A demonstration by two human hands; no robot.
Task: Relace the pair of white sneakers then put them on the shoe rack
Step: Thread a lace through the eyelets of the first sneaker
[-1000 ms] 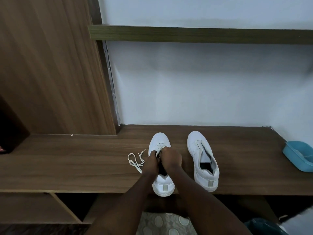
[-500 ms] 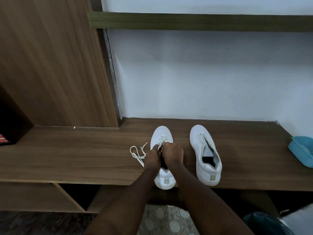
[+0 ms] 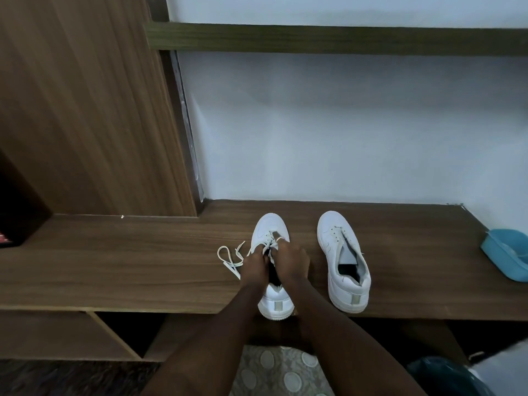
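Reaching forward with forearms converging, I hold my left hand (image 3: 255,262) and right hand (image 3: 291,260) side by side over the throat of the first sneaker (image 3: 271,227), fingers curled and pinching its white lace (image 3: 228,257) at the eyelets. This sneaker stands toe-away at the front edge of the wooden desk (image 3: 114,267), its loose lace end looped on the desk to its left. The second sneaker (image 3: 340,241) stands just beside it on the right, eyelets bare, tongue exposed.

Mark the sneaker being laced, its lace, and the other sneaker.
sneaker being laced (image 3: 267,227): head view, toe cap.
lace (image 3: 231,267): head view, loose strand left of that sneaker.
other sneaker (image 3: 333,227): head view, toe cap.
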